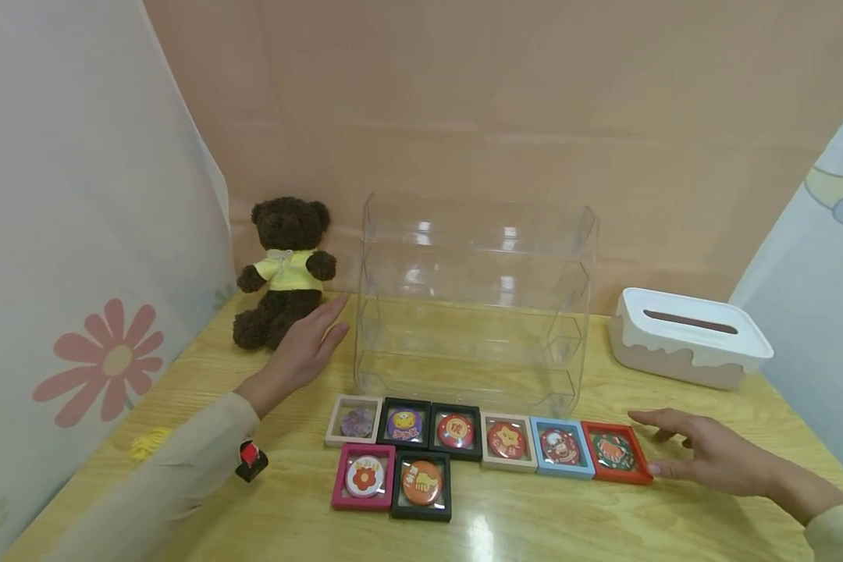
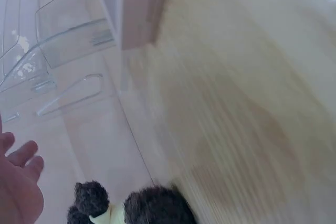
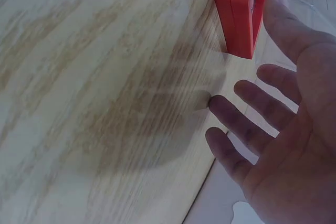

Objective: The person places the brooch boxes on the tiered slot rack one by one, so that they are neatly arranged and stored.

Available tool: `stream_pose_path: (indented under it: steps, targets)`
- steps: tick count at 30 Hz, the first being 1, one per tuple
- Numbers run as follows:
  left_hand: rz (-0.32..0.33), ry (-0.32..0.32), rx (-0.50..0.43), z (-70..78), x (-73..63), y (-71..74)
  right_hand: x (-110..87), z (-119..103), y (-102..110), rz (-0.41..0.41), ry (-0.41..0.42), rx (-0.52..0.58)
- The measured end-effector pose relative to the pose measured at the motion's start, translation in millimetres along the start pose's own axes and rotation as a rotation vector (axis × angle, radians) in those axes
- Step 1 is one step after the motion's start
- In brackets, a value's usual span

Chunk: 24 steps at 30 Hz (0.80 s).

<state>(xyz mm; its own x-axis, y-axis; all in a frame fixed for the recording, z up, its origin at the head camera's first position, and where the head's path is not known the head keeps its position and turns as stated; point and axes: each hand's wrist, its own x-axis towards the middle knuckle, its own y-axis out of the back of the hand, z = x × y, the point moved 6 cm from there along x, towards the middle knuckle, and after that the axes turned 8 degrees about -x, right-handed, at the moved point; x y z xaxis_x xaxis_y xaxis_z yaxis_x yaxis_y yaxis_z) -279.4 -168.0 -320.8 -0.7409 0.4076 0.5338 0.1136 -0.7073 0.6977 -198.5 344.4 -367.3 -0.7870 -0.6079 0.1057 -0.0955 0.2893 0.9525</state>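
With fingers held out, my left hand [image 1: 304,343] hovers between the bear and the left side of a clear tiered display rack [image 1: 474,328]. My right hand [image 1: 720,457] has its fingers spread loosely, its thumb tip right at the edge of a red square frame [image 1: 617,453] with a crab badge inside. That frame ends a row that includes a light blue frame [image 1: 562,447], a beige frame [image 1: 509,442] and black frames such as the one with a red badge [image 1: 455,431]. In front lie a magenta frame [image 1: 363,477] and a black frame with an orange badge [image 1: 421,485].
A brown teddy bear [image 1: 288,273] in a yellow shirt sits at the back left. At the back right stands a white tissue box [image 1: 688,336]. Yellow string [image 1: 151,443] lies by the left sleeve, near a small black and red item [image 1: 251,460]. Curtains hang around the table.
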Motion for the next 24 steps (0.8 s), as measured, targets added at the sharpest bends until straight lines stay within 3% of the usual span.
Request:
stream_pose_path:
  steps: [5,9,12,15,21,24]
  targets:
    - [0.183,-0.135,-0.136,4.9,13.0,-1.9,1.2,5.9,-8.7,-0.045,0.042,0.097]
    - [0.275,-0.141,-0.276,6.7,15.5,-2.1,2.0,8.3,-10.8,-0.052,0.058,0.124]
    - [0.327,-0.143,-0.321,8.1,16.4,-1.3,2.5,8.0,-9.6,-0.035,0.075,0.113]
    - [0.363,-0.150,-0.324,13.1,17.5,0.3,3.2,6.7,-8.3,-0.022,0.086,0.095]
    - [0.387,-0.131,-0.293,45.1,18.0,10.2,4.3,7.9,-7.5,-0.030,0.067,0.100]
    - [0.395,-0.132,-0.317,48.0,18.4,9.5,4.4,8.8,-7.2,-0.030,0.036,0.121]
